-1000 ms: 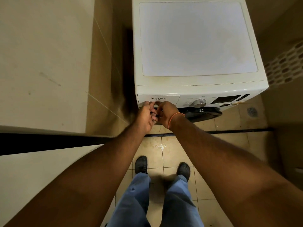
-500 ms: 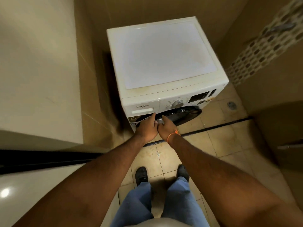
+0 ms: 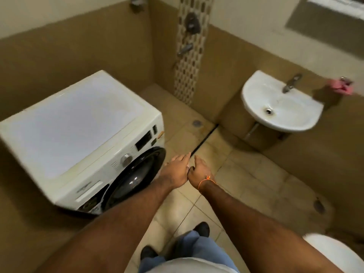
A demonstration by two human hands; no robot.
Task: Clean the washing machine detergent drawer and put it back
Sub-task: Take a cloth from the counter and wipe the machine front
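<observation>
Head view: hands are held together, left hand [image 3: 177, 170] flat, right hand [image 3: 199, 169] curled (contents untold); white front-loading washing machine [image 3: 82, 134] lies left, white ceramic washbasin [image 3: 279, 103] far right.

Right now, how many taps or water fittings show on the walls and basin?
4: a basin tap on the sink, a spout, a mixer on the mosaic strip, one fitting at the top. Others may be out of frame.
</observation>
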